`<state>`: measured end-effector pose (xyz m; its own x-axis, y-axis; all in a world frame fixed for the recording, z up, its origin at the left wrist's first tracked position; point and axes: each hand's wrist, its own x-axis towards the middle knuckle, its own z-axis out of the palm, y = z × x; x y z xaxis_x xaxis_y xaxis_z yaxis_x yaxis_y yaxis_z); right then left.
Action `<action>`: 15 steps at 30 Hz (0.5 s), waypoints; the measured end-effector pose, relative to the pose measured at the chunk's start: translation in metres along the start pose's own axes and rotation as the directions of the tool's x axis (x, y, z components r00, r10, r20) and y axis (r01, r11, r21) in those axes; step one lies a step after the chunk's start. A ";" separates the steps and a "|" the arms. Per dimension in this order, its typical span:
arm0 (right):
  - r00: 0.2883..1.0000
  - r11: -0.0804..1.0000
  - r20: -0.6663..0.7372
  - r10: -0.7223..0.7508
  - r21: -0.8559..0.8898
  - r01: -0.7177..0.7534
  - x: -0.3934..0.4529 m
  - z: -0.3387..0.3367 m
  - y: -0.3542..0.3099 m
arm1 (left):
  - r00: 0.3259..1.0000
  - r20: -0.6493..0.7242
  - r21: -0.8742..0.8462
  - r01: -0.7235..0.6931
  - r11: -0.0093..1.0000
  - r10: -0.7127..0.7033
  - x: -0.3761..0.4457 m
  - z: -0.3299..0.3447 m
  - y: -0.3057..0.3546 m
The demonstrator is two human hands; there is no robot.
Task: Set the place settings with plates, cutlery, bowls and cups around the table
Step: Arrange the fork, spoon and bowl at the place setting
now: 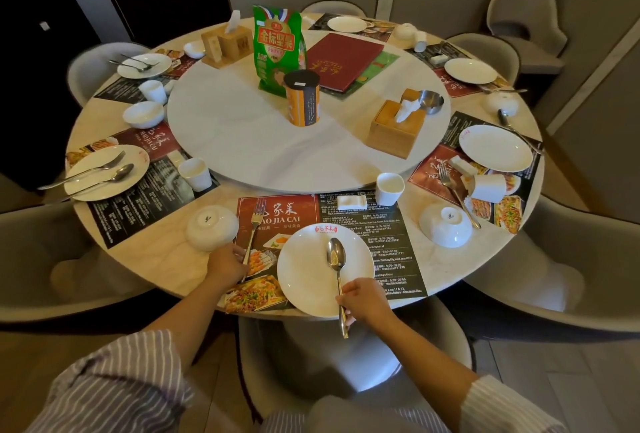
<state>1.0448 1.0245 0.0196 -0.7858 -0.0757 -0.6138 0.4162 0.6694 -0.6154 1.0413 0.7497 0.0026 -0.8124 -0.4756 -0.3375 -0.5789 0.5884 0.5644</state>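
Note:
At the near edge of the round table [166, 269] a white plate [304, 276] lies on a printed placemat [391, 245]. My right hand [362, 302] grips the handle of a spoon [336, 257] whose bowl rests on the plate. My left hand [227, 264] holds the handle of a fork [257, 217] lying on the placemat left of the plate. An upturned white bowl [212, 226] sits just left of the fork. A white cup [390, 188] and a small white rest [351, 202] stand beyond the plate.
Other settings with plates, cutlery, bowls and cups ring the table. To the right a cup [488, 188] lies tipped beside an upturned bowl [446, 226]. The lazy Susan [242, 141] carries a green bag, an orange can, a red menu and tissue boxes. Grey chairs surround the table.

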 end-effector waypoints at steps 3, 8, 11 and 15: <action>1.000 0.999 -0.006 -0.020 -0.024 0.020 -0.004 0.001 -0.002 | 0.999 0.028 0.025 0.022 0.999 -0.023 -0.002 -0.001 0.001; 0.998 0.997 -0.012 -0.056 -0.062 0.055 -0.011 -0.001 -0.007 | 0.998 0.066 0.120 0.015 0.993 -0.023 -0.008 0.004 0.005; 0.998 0.995 -0.016 -0.065 -0.078 0.064 -0.010 0.001 -0.005 | 0.999 0.044 0.075 0.021 0.997 -0.025 -0.016 0.008 0.006; 0.996 0.990 -0.031 -0.084 -0.119 0.080 -0.011 0.002 -0.004 | 0.997 0.036 -0.169 0.080 0.982 -0.075 -0.040 0.020 0.013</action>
<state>1.0524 1.0210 0.0276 -0.8317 -0.1086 -0.5445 0.2949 0.7445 -0.5990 1.0646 0.7900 0.0083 -0.7688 -0.4941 -0.4060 -0.6219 0.4296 0.6547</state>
